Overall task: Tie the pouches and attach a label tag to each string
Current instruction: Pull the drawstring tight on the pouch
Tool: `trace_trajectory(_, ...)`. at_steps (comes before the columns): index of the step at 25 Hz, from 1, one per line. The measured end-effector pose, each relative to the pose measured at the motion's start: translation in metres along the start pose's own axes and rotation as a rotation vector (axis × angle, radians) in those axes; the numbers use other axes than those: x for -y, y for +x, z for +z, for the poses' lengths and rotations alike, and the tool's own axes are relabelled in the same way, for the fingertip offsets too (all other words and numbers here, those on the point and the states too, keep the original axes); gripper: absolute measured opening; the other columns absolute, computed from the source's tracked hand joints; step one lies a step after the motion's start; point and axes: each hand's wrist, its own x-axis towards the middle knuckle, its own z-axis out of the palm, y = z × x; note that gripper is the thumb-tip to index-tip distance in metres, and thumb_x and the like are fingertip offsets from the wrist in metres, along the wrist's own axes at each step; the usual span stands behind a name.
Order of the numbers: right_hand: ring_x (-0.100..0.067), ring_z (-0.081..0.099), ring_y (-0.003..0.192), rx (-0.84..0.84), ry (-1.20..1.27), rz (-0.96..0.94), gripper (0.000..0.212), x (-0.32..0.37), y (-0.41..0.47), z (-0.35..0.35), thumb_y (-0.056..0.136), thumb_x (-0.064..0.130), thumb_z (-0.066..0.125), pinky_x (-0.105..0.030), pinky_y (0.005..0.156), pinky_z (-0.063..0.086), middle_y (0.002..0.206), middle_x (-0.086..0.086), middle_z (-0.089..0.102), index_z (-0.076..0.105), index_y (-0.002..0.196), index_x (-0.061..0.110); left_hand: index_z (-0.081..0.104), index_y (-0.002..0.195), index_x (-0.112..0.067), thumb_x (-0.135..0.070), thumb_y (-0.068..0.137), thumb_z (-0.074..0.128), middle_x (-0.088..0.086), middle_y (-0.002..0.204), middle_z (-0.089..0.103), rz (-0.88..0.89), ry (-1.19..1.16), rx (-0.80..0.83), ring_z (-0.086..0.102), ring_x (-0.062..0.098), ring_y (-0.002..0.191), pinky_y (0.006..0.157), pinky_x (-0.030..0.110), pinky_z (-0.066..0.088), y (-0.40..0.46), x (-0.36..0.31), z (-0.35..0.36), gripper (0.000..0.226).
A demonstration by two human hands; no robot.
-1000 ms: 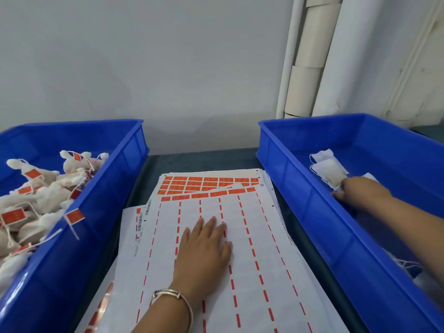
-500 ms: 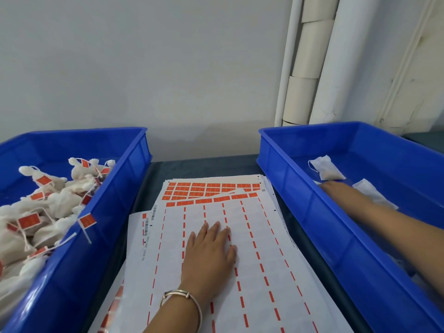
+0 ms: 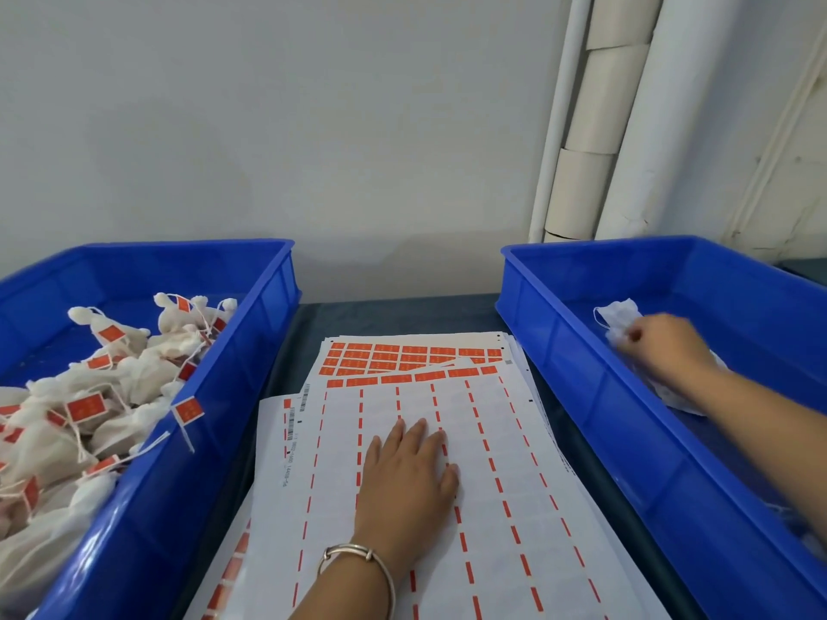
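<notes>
Step in hand looks like fetching the next untied pouch: right hand [image 3: 662, 346] is down inside the right bin [image 3: 581, 378], fingers curled on a white pouch [image 3: 620, 317] at the far end, loose string loop showing on its left side; the picture is blurred there, so how firm the hold is I can't tell. Another flat white pouch [image 3: 684, 396] lies under the wrist. Left hand [image 3: 405, 481] lies flat, fingers straight and slightly spread, pressing the top label sheet [image 3: 514, 440], holding nothing. That top sheet looks mostly peeled, only orange strips left; full orange labels [image 3: 402, 355] remain on the sheet beneath, at the far edge of the stack. Left bin [image 3: 232, 396] is piled with tied pouches [image 3: 134, 373] already tagged, one tag [image 3: 188, 410] hanging over the near wall. Next move, I'd judge: lift the pouch over the bin's inner wall to the middle, free the left hand, pull the string tight, knot it, then peel a label and fold it on the string. Room: bin walls stand tall both sides of the sheets, so the pouch must rise clear of the rim; working space is only the sheet stack between bins, with the wall [image 3: 313, 149] close behind. A trailing string could snag the rim.
</notes>
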Motion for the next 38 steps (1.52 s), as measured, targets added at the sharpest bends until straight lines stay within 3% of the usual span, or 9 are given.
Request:
trace_trajectory(4,-0.032,0.062,0.087,-0.249,0.313,-0.092,0.018,0.008,0.005,-0.054,0.091,0.016,0.057,-0.04,0.076,0.048,0.085,-0.012,0.068,0.069,0.079,0.009,0.02,0.144,-0.038,-0.054,0.095,0.024,-0.014,0.156,0.009,-0.009,-0.021,0.001,0.001,0.015,0.145,0.109,0.036,-0.01,-0.002,-0.001,-0.002,0.052)
trace_trajectory(7,-0.009,0.064,0.074,-0.285,0.515,-0.267,0.025,0.047,-0.01,-0.086,0.089,0.018,0.058,-0.024,0.068,0.047,0.077,0.011,0.068,0.065,0.071,0.034,0.022,0.143,-0.038,-0.054,0.095,0.026,-0.014,0.156,0.011,-0.009,-0.054,0.009,0.002,0.015,0.145,0.11,0.036,-0.009,-0.002,-0.003,-0.004,0.051)
trace_trajectory(10,0.005,0.06,0.068,-0.317,0.632,-0.386,0.021,0.094,-0.025,-0.093,0.088,0.017,0.06,-0.013,0.066,0.047,0.076,0.019,0.065,0.069,0.078,0.033,0.03,0.141,-0.038,-0.053,0.094,0.034,-0.015,0.154,0.021,-0.04,-0.144,0.001,0.01,0.014,0.144,0.113,0.036,-0.004,-0.002,-0.001,-0.006,0.05)
trace_trajectory(14,0.006,0.057,0.07,-0.186,0.766,-0.412,0.018,0.147,-0.054,-0.055,0.089,0.015,0.062,-0.001,0.055,0.041,0.077,0.018,0.062,0.067,0.079,0.03,0.044,0.128,-0.042,-0.043,0.09,0.055,-0.016,0.14,0.044,-0.216,-0.645,-0.082,0.041,0.01,0.127,0.106,0.036,0.034,-0.004,-0.001,-0.02,0.04)
trace_trajectory(18,-0.001,0.063,0.072,0.04,0.882,-0.424,0.024,0.169,-0.095,0.021,0.087,0.015,0.065,-0.009,0.059,0.049,0.076,0.016,0.066,0.065,0.073,0.034,0.031,0.123,-0.051,-0.036,0.084,0.065,-0.02,0.129,0.04,-0.315,-1.008,-0.348,0.043,0.005,0.114,0.091,0.027,0.04,-0.006,0.002,-0.036,0.054)
trace_trajectory(23,0.012,0.061,0.084,0.226,0.905,-0.417,0.025,0.154,-0.127,0.088,0.086,0.019,0.066,-0.003,0.065,0.047,0.079,0.03,0.067,0.067,0.076,0.042,0.028,0.117,-0.062,-0.051,0.07,0.064,-0.043,0.115,0.041,-0.243,-0.974,-0.546,0.047,-0.013,0.106,0.075,0.002,0.038,-0.008,0.002,-0.053,0.06)
trace_trajectory(28,0.016,0.059,0.088,0.232,0.999,-0.382,0.028,0.135,-0.129,0.103,0.087,0.02,0.064,0.0,0.067,0.044,0.083,0.041,0.063,0.064,0.08,0.047,0.053,0.088,-0.052,-0.04,0.078,0.068,-0.035,0.088,0.055,-0.308,-0.931,-0.436,0.053,-0.01,0.086,0.062,0.004,0.043,-0.005,0.004,-0.051,0.021)
trace_trajectory(34,0.01,0.062,0.087,0.224,1.055,-0.283,0.011,0.121,-0.123,0.106,0.088,0.036,0.058,-0.004,0.061,0.047,0.087,0.03,0.067,0.064,0.091,0.044,0.06,0.079,-0.044,-0.031,0.081,0.069,-0.041,0.078,0.051,-0.363,-0.983,-0.399,0.041,-0.032,0.084,0.064,0.005,0.039,-0.001,0.01,-0.051,0.016)
trace_trajectory(38,0.016,0.056,0.093,0.307,0.951,-0.405,0.028,0.127,-0.128,0.11,0.067,0.056,0.06,-0.002,0.062,0.045,0.089,0.043,0.06,0.058,0.094,0.051,0.062,0.079,-0.042,-0.032,0.079,0.07,-0.036,0.078,0.056,-0.353,-0.982,-0.402,0.055,-0.014,0.079,0.068,0.012,0.047,-0.001,0.008,-0.048,0.012)
